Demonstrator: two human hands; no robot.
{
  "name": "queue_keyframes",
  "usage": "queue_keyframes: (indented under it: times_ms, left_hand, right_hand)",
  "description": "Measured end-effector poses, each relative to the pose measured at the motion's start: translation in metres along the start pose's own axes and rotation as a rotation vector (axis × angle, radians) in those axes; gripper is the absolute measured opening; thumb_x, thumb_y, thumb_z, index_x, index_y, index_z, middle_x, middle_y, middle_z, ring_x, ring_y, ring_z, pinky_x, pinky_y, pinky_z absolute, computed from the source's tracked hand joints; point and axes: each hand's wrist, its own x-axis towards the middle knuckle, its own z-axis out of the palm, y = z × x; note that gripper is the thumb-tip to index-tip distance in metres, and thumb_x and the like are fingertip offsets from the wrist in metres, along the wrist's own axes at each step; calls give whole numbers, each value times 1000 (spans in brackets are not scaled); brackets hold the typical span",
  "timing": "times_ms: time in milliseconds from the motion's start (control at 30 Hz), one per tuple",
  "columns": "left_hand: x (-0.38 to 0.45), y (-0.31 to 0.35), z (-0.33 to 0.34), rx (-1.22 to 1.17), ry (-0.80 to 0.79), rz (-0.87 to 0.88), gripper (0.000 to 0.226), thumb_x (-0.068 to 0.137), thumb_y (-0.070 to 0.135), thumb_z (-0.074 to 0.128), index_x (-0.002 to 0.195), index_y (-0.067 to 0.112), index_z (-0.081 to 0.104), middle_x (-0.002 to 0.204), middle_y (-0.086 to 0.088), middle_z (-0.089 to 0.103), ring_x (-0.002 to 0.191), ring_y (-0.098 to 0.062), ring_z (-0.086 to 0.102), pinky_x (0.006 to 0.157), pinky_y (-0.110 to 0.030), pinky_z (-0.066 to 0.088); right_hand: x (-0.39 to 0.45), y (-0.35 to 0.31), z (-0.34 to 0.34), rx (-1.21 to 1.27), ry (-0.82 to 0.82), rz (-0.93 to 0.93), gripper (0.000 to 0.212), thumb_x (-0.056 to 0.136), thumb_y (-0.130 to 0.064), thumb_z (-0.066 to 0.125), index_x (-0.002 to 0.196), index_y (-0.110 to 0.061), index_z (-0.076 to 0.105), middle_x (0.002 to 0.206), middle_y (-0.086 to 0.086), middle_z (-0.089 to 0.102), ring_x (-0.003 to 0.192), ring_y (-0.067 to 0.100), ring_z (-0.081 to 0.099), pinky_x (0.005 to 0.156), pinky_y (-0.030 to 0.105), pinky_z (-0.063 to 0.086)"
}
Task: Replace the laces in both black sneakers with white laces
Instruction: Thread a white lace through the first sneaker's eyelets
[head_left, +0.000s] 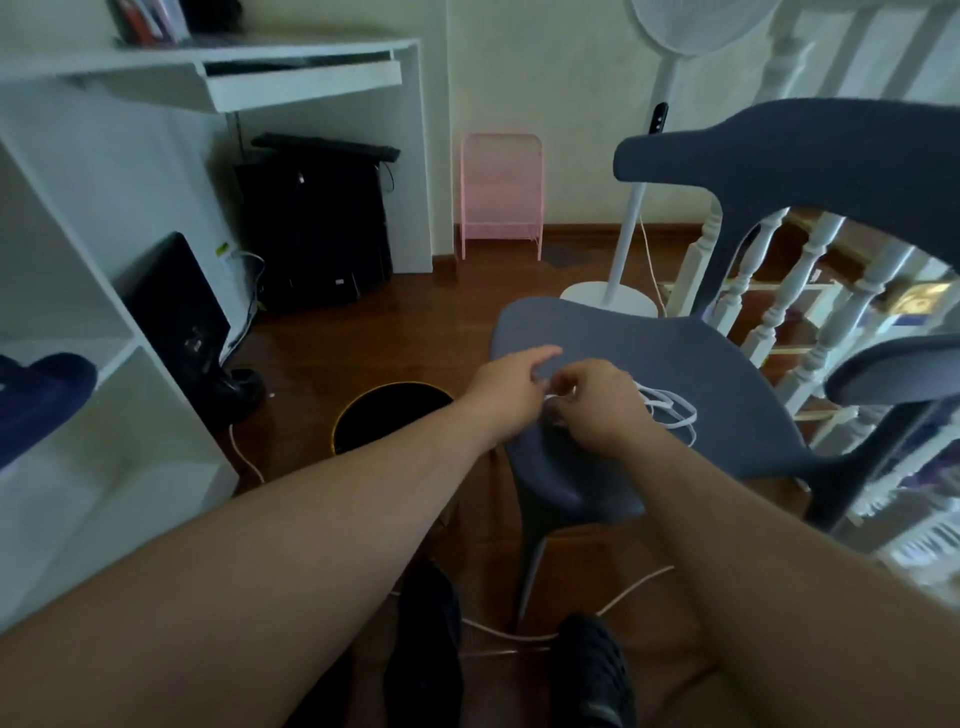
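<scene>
Your left hand (511, 395) and right hand (597, 410), fingers pinched on white laces (670, 410) over the chair seat (701, 364), seem still sorting them; next, free one end.

Both forearms of the person are bare, with no sleeve to see up to the picture's edge. The left hand (506, 392) and the right hand (597, 410) wear no glove, ring or watch. On the feet are dark shoes (595, 670), one with small holes on top.

Blue-grey chair seat (691, 364) carries loose white laces (670, 410)
</scene>
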Motion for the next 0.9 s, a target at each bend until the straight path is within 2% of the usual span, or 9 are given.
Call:
queue_keyframes:
  times_ms: [100, 167, 233, 333, 467, 600, 733, 833, 900]
  left_hand:
    - [0, 0, 7, 126, 80, 18, 18, 104, 23, 62, 113, 23, 77, 109, 2, 76, 103, -18, 69, 91, -33, 54]
    - [-3, -4, 12, -66, 99, -6, 12, 103, 21, 65, 104, 22, 77, 92, 1, 76, 86, -16, 72, 82, -36, 60]
    - [-5, -6, 13, -267, 170, -33, 11, 103, 17, 65, 104, 21, 75, 91, -3, 76, 79, -13, 72, 77, -34, 62]
    - [-2, -1, -6, -517, 402, -144, 17, 109, 18, 52, 106, 23, 69, 97, -6, 70, 86, -19, 70, 77, -35, 62]
    - [-9, 11, -57, -1033, 589, -272, 27, 113, 16, 37, 100, 16, 61, 83, -5, 56, 77, -23, 70, 84, -44, 62]
    - [-25, 3, -68, -914, 557, -359, 28, 113, 18, 36, 105, 19, 63, 85, -3, 53, 77, -18, 58, 81, -38, 57]
    - [-30, 11, -57, -1016, 428, -368, 29, 113, 17, 33, 109, 14, 62, 81, -5, 49, 75, -20, 53, 73, -37, 55]
    - [-35, 22, -47, -1058, 334, -358, 29, 114, 19, 35, 110, 13, 63, 81, -6, 50, 74, -20, 56, 69, -36, 55]
    - [-38, 26, -48, -1011, 303, -336, 30, 114, 19, 35, 111, 12, 64, 78, -4, 49, 62, -14, 50, 55, -28, 48]
  right_hand:
    - [-5, 4, -8, 66, 38, 52, 5, 91, -26, 76, 91, -21, 77, 95, 3, 73, 93, 24, 67, 87, 43, 56]
    - [-5, 10, -14, 121, 35, 72, 5, 92, -28, 77, 89, -25, 75, 94, -1, 72, 91, 19, 66, 85, 42, 56]
    - [-4, 17, -19, 94, 1, 74, 3, 93, -28, 76, 91, -28, 74, 94, -4, 71, 90, 17, 66, 84, 40, 57]
    - [-4, 31, -21, -157, 2, 145, 6, 91, -28, 74, 97, -29, 72, 96, 0, 69, 93, 24, 66, 88, 50, 57]
    - [-6, 53, -23, -375, 66, 299, 16, 95, -25, 65, 110, -20, 67, 105, 9, 66, 104, 33, 62, 95, 54, 50]
    - [-1, 46, -38, -208, 38, 424, 32, 95, -29, 64, 127, -27, 63, 136, 12, 52, 132, 41, 42, 106, 62, 34]
    - [-8, 5, -47, -234, 51, 175, 55, 89, -37, 68, 141, -44, 50, 150, 5, 36, 141, 39, 27, 111, 64, 31]
    - [-12, -31, -28, -298, -139, -152, 54, 90, -51, 67, 142, -50, 50, 132, 1, 48, 131, 31, 38, 105, 57, 41]
    - [-13, -43, -10, -304, -240, -210, 32, 96, -52, 61, 127, -42, 65, 112, 0, 59, 118, 26, 54, 95, 49, 50]
